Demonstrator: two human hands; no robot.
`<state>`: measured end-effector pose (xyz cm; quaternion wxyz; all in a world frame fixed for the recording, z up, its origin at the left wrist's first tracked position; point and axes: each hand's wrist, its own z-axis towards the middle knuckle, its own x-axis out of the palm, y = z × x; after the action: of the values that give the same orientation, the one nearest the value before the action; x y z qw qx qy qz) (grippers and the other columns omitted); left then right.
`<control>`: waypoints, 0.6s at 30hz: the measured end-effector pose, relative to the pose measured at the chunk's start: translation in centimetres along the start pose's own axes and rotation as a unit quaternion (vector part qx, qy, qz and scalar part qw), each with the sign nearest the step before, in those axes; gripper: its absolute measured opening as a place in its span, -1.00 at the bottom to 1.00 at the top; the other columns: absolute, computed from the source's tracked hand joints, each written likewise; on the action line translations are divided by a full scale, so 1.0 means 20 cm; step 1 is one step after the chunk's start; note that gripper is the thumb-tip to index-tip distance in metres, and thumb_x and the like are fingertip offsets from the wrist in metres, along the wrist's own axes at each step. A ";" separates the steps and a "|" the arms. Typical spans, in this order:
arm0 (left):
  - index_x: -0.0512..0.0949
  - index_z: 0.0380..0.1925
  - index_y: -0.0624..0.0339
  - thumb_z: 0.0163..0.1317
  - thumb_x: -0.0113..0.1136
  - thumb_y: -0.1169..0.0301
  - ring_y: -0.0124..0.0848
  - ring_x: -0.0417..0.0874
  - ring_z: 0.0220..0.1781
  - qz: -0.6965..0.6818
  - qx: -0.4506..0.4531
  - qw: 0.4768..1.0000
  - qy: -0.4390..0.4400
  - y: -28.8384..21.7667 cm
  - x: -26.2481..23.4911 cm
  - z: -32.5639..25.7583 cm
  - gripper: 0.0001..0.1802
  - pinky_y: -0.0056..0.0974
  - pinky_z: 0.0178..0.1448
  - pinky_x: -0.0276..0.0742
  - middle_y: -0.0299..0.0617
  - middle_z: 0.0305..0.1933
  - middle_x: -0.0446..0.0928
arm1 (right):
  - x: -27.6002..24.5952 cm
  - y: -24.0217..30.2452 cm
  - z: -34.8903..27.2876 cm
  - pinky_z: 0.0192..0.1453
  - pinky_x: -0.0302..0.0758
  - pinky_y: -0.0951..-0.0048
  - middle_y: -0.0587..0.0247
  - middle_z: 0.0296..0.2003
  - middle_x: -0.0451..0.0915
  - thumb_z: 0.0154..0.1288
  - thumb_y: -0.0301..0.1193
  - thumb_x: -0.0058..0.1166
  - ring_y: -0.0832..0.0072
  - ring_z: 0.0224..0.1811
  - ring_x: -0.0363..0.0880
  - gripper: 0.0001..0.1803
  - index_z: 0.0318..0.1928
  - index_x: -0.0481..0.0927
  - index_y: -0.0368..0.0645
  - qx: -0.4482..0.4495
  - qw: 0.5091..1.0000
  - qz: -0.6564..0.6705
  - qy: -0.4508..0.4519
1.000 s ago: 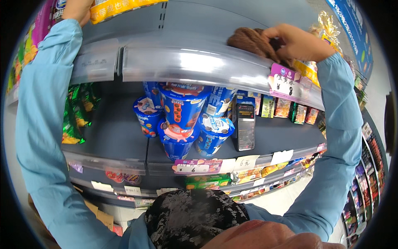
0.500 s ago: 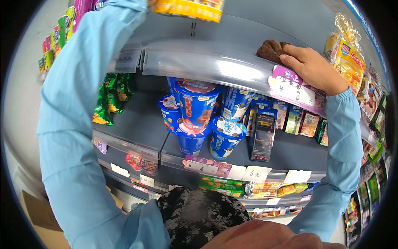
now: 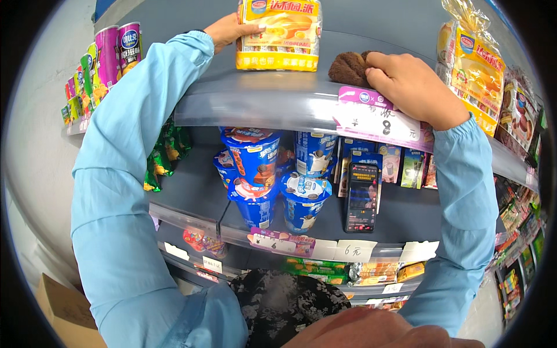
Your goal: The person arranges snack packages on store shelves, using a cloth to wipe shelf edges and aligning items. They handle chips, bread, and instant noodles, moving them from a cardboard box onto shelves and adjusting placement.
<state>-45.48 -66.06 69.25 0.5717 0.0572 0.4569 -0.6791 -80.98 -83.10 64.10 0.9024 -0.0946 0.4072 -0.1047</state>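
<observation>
My left hand (image 3: 227, 30) grips the left side of a yellow, clear-wrapped snack cake package (image 3: 278, 36), thumb across its front. The package is upright at the front of the upper shelf (image 3: 226, 93); whether it rests there or hangs just above, I cannot tell. To its right, my right hand (image 3: 409, 84) is closed on a crumpled brown cloth (image 3: 347, 68), pressed to the same shelf near its front edge. A purple and white price tag (image 3: 380, 119) hangs on the edge below that hand.
Blue snack cups (image 3: 253, 156) stand stacked on the shelf below, beside a propped, lit phone (image 3: 362, 197). Another yellow bagged package (image 3: 471, 69) stands at the right. Purple snack canisters (image 3: 108, 55) are at the far left. A cardboard box (image 3: 67, 313) sits at the lower left.
The yellow package in my left hand has come down into fuller view over the upper shelf. My right hand and the cloth appear farther left, and the whole view has shifted somewhat.
</observation>
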 end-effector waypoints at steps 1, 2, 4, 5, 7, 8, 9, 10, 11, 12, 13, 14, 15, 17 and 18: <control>0.48 0.26 0.08 0.38 0.38 0.09 -0.41 0.67 0.14 0.019 -0.030 0.999 -0.015 -0.02 0.03 -0.03 -0.44 0.00 0.34 0.52 -0.27 0.11 0.67 | -0.01 0.00 -0.01 -0.02 0.51 -0.14 -0.27 -0.32 0.67 0.37 -0.21 -0.20 -0.24 -0.25 0.60 -0.57 -0.20 0.63 -0.31 0.001 1.000 -0.005 0.000; 0.48 0.26 0.04 0.33 0.44 0.12 -0.35 0.59 0.27 -0.051 -0.040 0.998 0.022 0.00 0.02 -0.04 -0.42 0.15 0.40 0.43 -0.25 0.19 0.63 | 0.00 0.00 -0.01 -0.01 0.52 -0.13 -0.26 -0.33 0.67 0.38 -0.20 -0.21 -0.24 -0.25 0.61 -0.56 -0.21 0.64 -0.30 0.005 1.000 0.004 -0.011; 0.46 0.26 0.05 0.30 0.47 0.15 -0.34 0.59 0.28 -0.062 -0.026 0.997 0.047 0.01 -0.01 -0.05 -0.39 0.13 0.40 0.44 -0.23 0.21 0.62 | 0.01 0.01 -0.01 0.00 0.52 -0.13 -0.25 -0.32 0.68 0.38 -0.20 -0.21 -0.23 -0.24 0.62 -0.56 -0.19 0.65 -0.29 -0.004 1.000 0.000 -0.011; 0.45 0.26 0.06 0.28 0.49 0.16 -0.33 0.59 0.29 -0.070 -0.014 0.995 0.064 0.00 0.00 -0.04 -0.38 0.12 0.40 0.45 -0.23 0.22 0.61 | 0.00 0.00 -0.02 0.01 0.52 -0.13 -0.24 -0.32 0.68 0.38 -0.20 -0.21 -0.23 -0.23 0.62 -0.56 -0.18 0.65 -0.28 -0.002 1.000 -0.006 -0.010; 0.38 0.30 0.12 0.24 0.53 0.21 -0.28 0.62 0.28 -0.061 -0.010 0.997 0.041 0.00 0.03 -0.05 -0.28 0.14 0.40 0.48 -0.16 0.24 0.60 | 0.00 -0.01 -0.01 0.03 0.53 -0.12 -0.22 -0.29 0.70 0.37 -0.19 -0.20 -0.20 -0.20 0.64 -0.56 -0.13 0.67 -0.25 -0.002 1.000 -0.023 -0.003; 0.35 0.32 0.13 0.24 0.53 0.20 -0.27 0.62 0.28 -0.049 -0.012 0.998 0.025 0.01 0.00 -0.06 -0.25 0.16 0.41 0.47 -0.14 0.24 0.60 | -0.01 0.00 -0.01 0.04 0.54 -0.11 -0.21 -0.27 0.71 0.37 -0.19 -0.19 -0.19 -0.18 0.65 -0.55 -0.10 0.67 -0.24 -0.002 1.000 -0.029 -0.003; 0.32 0.35 0.15 0.23 0.54 0.20 -0.25 0.61 0.29 -0.039 -0.011 0.999 0.014 0.00 0.01 -0.07 -0.21 0.17 0.42 0.47 -0.12 0.24 0.60 | -0.01 0.01 -0.01 0.05 0.54 -0.09 -0.20 -0.25 0.71 0.37 -0.18 -0.19 -0.17 -0.16 0.66 -0.54 -0.07 0.68 -0.22 0.009 1.000 -0.019 0.017; 0.23 0.41 0.16 0.19 0.56 0.13 -0.15 0.54 0.39 -0.028 -0.030 0.999 0.014 -0.02 -0.01 -0.09 -0.08 0.25 0.51 0.36 -0.01 0.28 0.57 | -0.02 0.03 0.00 0.06 0.55 -0.08 -0.19 -0.22 0.72 0.37 -0.17 -0.18 -0.15 -0.14 0.67 -0.54 -0.04 0.68 -0.20 0.020 0.999 -0.009 0.037; 0.05 0.55 0.18 0.16 0.57 0.03 0.04 0.40 0.52 -0.006 -0.051 0.999 -0.003 -0.01 -0.05 -0.07 0.14 0.32 0.56 0.26 0.18 0.46 0.38 | -0.06 0.05 0.00 0.07 0.56 -0.06 -0.19 -0.20 0.73 0.36 -0.16 -0.18 -0.13 -0.12 0.68 -0.53 -0.01 0.69 -0.18 0.031 0.998 -0.002 0.053; -0.04 0.59 0.19 0.15 0.56 -0.01 0.13 0.32 0.55 0.021 -0.065 0.997 -0.034 -0.01 -0.06 -0.07 0.23 0.34 0.57 0.22 0.25 0.53 0.24 | -0.05 0.06 0.00 0.10 0.58 -0.02 -0.16 -0.13 0.74 0.36 -0.13 -0.18 -0.11 -0.08 0.70 -0.51 0.03 0.70 -0.13 0.036 0.998 -0.032 0.049; -0.14 0.63 0.20 0.14 0.55 -0.05 0.21 0.24 0.59 0.048 -0.078 0.994 -0.066 -0.01 -0.10 -0.06 0.31 0.36 0.58 0.18 0.32 0.60 0.10 | -0.05 0.06 0.01 0.10 0.57 -0.03 -0.16 -0.11 0.74 0.37 -0.12 -0.18 -0.11 -0.07 0.70 -0.50 0.03 0.71 -0.13 0.040 0.997 -0.037 0.050; -0.20 0.64 0.18 0.16 0.52 -0.09 0.26 0.20 0.60 0.049 -0.064 0.994 -0.079 -0.02 -0.12 -0.05 0.34 0.36 0.58 0.18 0.34 0.62 0.02 | -0.05 0.05 0.01 0.11 0.57 -0.03 -0.15 -0.09 0.74 0.37 -0.12 -0.18 -0.11 -0.05 0.70 -0.50 0.03 0.71 -0.12 0.046 0.997 -0.043 0.053; -0.26 0.65 0.16 0.17 0.49 -0.12 0.30 0.16 0.61 0.050 -0.050 0.993 -0.092 -0.03 -0.15 -0.06 0.36 0.37 0.57 0.18 0.36 0.65 -0.06 | -0.06 0.05 0.01 0.11 0.57 -0.04 -0.15 -0.07 0.74 0.37 -0.11 -0.18 -0.12 -0.04 0.70 -0.50 0.03 0.71 -0.12 0.052 0.996 -0.049 0.057; -0.18 0.66 0.07 0.21 0.37 -0.25 0.24 0.16 0.62 0.108 -0.009 0.989 -0.097 -0.11 -0.19 -0.10 0.28 0.36 0.56 0.21 0.36 0.62 0.01 | -0.05 0.04 0.00 0.16 0.56 -0.05 -0.17 -0.02 0.71 0.39 -0.10 -0.19 -0.11 0.02 0.68 -0.49 0.05 0.70 -0.11 0.064 0.994 -0.055 0.070; -0.14 0.66 0.03 0.22 0.32 -0.30 0.22 0.17 0.62 0.151 0.005 0.984 -0.094 -0.11 -0.32 -0.11 0.25 0.35 0.55 0.24 0.32 0.62 0.06 | -0.06 0.07 0.01 0.21 0.53 -0.07 -0.20 0.05 0.68 0.42 -0.10 -0.17 -0.11 0.09 0.65 -0.49 0.12 0.67 -0.11 0.071 0.993 -0.047 0.087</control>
<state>-46.15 -60.12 72.98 0.7076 0.0646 0.3838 -0.5898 -81.41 -81.45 64.80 0.8623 -0.0397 0.4704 -0.1833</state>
